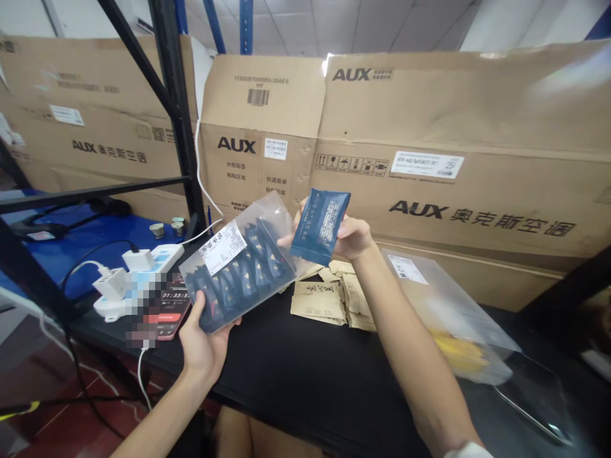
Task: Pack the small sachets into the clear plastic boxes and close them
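Observation:
My left hand (207,334) grips the lower left corner of a frosted plastic bag (273,219), held tilted above the black table. Several dark blue sachets (248,270) stand in a row inside it, and a white printed label (223,248) is on its front. In my right hand (352,236) is a single dark blue sachet (319,222) with white print, raised beside the bag's right end. Its fingers are partly hidden behind the sachet; one fingertip shows by the bag's edge. Beneath the hands lie several beige paper packets (319,302).
Another frosted bag (458,305) with yellow contents lies right, by a dark metal-edged object (534,397). A phone (174,308) and a power strip (162,257) with chargers sit left. Large AUX cartons (458,127) line the back; a black rack post (184,127) rises left.

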The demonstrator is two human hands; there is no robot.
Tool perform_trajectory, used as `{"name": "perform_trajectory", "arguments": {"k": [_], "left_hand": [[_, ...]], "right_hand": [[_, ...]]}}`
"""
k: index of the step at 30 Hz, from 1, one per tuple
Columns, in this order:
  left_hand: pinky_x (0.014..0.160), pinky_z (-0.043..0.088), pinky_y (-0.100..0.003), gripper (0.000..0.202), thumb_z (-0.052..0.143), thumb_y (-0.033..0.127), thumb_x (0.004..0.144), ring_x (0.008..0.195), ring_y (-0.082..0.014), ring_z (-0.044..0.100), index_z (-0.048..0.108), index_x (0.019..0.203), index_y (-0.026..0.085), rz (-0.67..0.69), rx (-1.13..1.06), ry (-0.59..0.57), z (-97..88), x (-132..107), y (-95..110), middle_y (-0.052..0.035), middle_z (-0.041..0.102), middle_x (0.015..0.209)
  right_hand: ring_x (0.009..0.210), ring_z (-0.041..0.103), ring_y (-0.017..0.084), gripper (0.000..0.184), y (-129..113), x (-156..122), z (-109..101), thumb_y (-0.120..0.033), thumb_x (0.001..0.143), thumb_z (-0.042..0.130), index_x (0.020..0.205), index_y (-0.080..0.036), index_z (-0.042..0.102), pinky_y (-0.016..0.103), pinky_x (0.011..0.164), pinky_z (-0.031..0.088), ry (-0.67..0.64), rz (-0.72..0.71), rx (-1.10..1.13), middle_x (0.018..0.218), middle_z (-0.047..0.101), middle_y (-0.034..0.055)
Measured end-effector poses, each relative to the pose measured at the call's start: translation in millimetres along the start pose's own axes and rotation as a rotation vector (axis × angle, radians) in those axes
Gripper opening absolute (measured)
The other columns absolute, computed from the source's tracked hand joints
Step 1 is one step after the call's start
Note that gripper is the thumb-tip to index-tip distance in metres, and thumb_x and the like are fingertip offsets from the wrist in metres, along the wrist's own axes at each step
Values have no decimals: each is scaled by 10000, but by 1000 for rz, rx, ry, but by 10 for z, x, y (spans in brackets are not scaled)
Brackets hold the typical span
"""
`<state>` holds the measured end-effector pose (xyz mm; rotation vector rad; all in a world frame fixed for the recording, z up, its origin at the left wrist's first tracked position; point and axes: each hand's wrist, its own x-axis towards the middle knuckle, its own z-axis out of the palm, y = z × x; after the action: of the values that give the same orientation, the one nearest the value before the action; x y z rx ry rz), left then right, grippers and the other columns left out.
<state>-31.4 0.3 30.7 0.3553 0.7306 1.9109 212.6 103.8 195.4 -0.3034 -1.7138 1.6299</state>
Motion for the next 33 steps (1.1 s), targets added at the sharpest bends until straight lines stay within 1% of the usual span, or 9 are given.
{"name": "perform_trajectory", "arguments": {"k": [2,6,10,13,16,20,26,29,33], "left_hand": [[533,551,-325,364,880,435,830,771,-222,676,804,1098,201,6,0,1,-2,2,1,-48,758,1059],[545,559,-341,374,895,437,814,764,-223,672,810,1094,205,1,2,5,-17,19,-13,-42,759,1048],[569,556,-347,355,876,445,837,751,-213,667,813,1100,215,12,-10,42,-14,24,-18,-35,761,1028],[595,557,-348,329,845,450,873,782,-210,676,813,1116,230,22,-29,67,-3,15,-10,-34,765,1092],[611,561,-350,321,837,444,880,799,-211,674,813,1125,237,18,-44,83,-9,11,-5,-34,763,1118],[603,563,-348,327,842,442,874,832,-227,681,813,1128,239,19,-48,81,-31,15,-6,-35,754,1137],[579,558,-346,327,830,445,884,804,-225,678,812,1136,237,23,-46,79,-23,15,-6,-33,756,1111],[579,558,-348,296,818,435,893,787,-219,673,812,1105,228,12,-58,90,-18,17,-3,-29,757,1072],[586,554,-344,290,814,431,899,776,-207,667,810,1092,215,21,-54,82,-18,15,2,-32,761,1051]], "right_hand": [[1088,772,348,447,-10,17,37,-280,593,716,1035,-209,710,463,830,697,33,9,-22,1069,787,88],[1068,785,338,319,-39,51,63,-277,709,738,1010,-174,719,362,637,697,109,27,-95,1166,792,130],[1072,805,347,298,-7,88,38,-325,816,815,1041,-144,739,399,726,729,168,-1,-116,1236,782,165],[1096,805,346,352,42,109,-5,-327,814,854,1104,-160,742,428,776,737,237,-58,-118,1293,764,166],[1063,806,335,421,70,106,-31,-334,789,891,1145,-185,723,448,775,739,249,-42,-147,1300,760,158],[986,799,310,498,65,85,7,-330,712,975,1087,-206,671,444,759,738,305,-32,-232,1146,783,130],[1001,794,335,800,76,101,30,-278,645,1000,1270,-273,501,454,685,725,369,-107,-302,1140,744,84],[933,781,299,805,70,90,1,-270,626,996,1255,-289,495,435,638,712,357,-143,-345,1113,709,45],[809,723,234,721,6,37,14,-272,588,1019,1142,-269,558,397,629,683,297,-150,-432,952,681,0]]}}
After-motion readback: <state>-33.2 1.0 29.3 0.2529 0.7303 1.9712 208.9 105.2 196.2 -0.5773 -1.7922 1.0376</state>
